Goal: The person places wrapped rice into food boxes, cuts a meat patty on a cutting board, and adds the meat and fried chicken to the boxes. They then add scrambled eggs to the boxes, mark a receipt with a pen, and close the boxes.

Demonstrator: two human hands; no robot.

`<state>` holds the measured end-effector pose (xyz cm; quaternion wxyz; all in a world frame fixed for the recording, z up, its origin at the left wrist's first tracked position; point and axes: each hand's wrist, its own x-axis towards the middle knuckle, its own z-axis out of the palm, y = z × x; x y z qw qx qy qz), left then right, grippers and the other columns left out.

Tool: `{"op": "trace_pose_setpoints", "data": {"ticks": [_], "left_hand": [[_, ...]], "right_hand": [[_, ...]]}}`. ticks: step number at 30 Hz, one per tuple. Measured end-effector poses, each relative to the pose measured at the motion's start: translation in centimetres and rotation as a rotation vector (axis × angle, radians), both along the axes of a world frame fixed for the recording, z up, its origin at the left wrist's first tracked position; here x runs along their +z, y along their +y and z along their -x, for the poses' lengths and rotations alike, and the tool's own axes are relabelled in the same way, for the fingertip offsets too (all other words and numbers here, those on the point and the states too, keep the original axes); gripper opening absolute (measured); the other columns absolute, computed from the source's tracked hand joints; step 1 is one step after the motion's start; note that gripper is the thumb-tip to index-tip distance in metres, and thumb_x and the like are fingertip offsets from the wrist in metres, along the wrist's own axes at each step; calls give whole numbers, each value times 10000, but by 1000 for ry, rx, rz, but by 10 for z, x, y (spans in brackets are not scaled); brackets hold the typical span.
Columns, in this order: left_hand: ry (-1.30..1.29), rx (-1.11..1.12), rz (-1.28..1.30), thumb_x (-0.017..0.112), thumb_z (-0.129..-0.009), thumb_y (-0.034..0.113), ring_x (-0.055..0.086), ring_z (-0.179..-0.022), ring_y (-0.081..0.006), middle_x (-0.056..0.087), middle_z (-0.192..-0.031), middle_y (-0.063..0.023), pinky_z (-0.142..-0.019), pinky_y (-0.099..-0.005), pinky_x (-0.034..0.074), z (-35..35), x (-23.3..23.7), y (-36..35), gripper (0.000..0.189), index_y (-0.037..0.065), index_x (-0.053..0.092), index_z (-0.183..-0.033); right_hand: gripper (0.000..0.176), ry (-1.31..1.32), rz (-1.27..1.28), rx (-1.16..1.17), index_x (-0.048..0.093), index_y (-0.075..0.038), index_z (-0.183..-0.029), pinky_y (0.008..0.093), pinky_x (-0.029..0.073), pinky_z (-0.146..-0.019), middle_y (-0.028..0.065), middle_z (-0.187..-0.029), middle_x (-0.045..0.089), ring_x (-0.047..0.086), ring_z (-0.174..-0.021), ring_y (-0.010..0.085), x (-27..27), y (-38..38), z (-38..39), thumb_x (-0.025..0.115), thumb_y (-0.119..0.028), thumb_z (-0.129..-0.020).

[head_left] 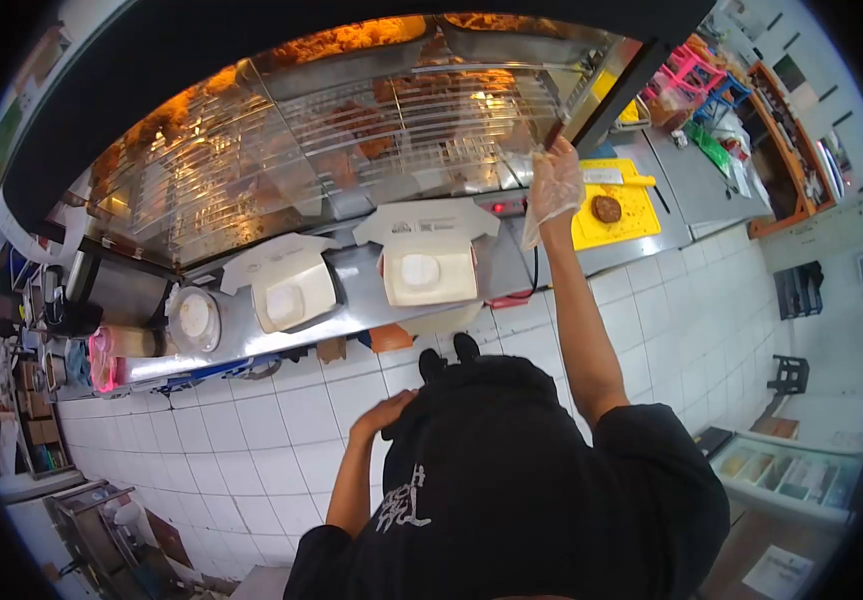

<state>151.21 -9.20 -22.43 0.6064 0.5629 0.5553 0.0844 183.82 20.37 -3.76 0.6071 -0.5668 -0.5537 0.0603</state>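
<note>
The right hand [557, 182], in a clear plastic glove [555, 207], has its fingers curled by the frame of a glass-fronted cabinet [619, 100]; how firmly, or on what, I can't quite tell. Just right of it, a yellow board [599, 236] bears a brown patty [606, 209] and a knife [606, 177]. Well apart, lower left, the left hand [391, 411] lies against dark clothing [491, 440], fingertips hidden, its hold unclear.

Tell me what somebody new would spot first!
Probably the glowing glass display case with orange-brown food inside, across the top. Near its right end, the clear-gloved right hand shows beside a bright yellow rectangular cutting board. Below the case, two open white cardboard boxes sit on the metal counter.
</note>
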Motion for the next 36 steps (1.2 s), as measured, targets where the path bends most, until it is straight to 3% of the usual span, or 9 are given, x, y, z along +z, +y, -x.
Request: {"op": "trace_pose_setpoints", "data": {"ticks": [4,9,14,16,19,22,28,32,36], "left_hand": [[222,-298,231,393,-965,614,638,-1023,-298,671,-1095,-122,-905,-388,473,4,14,24,601,107,612,-1201],[25,-168,620,364,-813,840,378,-1356,-408,367,-1498,-191,-1028,-656,341,5,-38,13,986,117,327,-1482],[-103,169,234,492,-900,663,581,-1024,-254,630,-1092,-156,-857,-413,475,16,-145,-51,735,-2,571,-1203],[-94,583,172,577,-928,525,612,-898,-173,667,-941,-102,-781,-340,486,14,-159,-83,560,-11,624,-1080],[-212,925,272,601,-946,448,625,-887,-119,677,-914,-55,-765,-280,484,18,-271,-170,449,7,631,-1023],[-274,1254,582,598,-947,449,625,-891,-121,677,-921,-55,-770,-280,483,8,-209,-207,451,7,631,-1027],[-396,1356,640,593,-949,453,626,-900,-124,677,-934,-55,-779,-279,481,-15,-169,-195,455,7,632,-1034],[-445,1353,606,590,-951,455,626,-906,-126,676,-943,-55,-785,-278,480,-26,-158,-168,458,8,632,-1040],[-485,1333,563,587,-952,457,627,-911,-128,676,-951,-55,-791,-278,479,-34,-151,-136,461,8,632,-1045]], "right_hand": [[393,-31,97,358,542,1,-1248,300,461,-925,152,-1128,641,621,-1013,244,4,-19,-2,603,-101,-873],[548,-889,-52,-218,499,-101,-1348,420,485,-946,176,-1151,653,626,-1020,358,-36,35,-9,645,-293,-857],[521,-1032,757,-143,522,-75,-1309,413,495,-902,205,-1152,644,619,-1052,357,-16,90,-4,575,-392,-900],[470,-505,902,-66,576,-67,-1246,419,496,-880,201,-1124,650,623,-1041,352,-19,108,-13,587,-388,-904],[364,-657,601,-2,610,-62,-1174,396,497,-867,202,-1111,652,630,-1024,357,-28,99,-27,652,-282,-887],[321,-299,377,272,544,-19,-1218,300,500,-846,122,-1052,697,670,-958,239,-15,75,-16,619,-116,-921],[419,1061,405,627,474,-34,-1311,348,508,-939,122,-1214,584,600,-1071,233,-20,55,1,610,-31,-915],[444,1232,273,1076,437,-70,-1341,372,559,-898,131,-1246,579,601,-1101,271,-33,52,-1,621,-141,-943],[454,1392,185,1090,445,-84,-1343,368,560,-892,126,-1256,580,598,-1111,277,-39,51,0,631,-169,-938]]}}
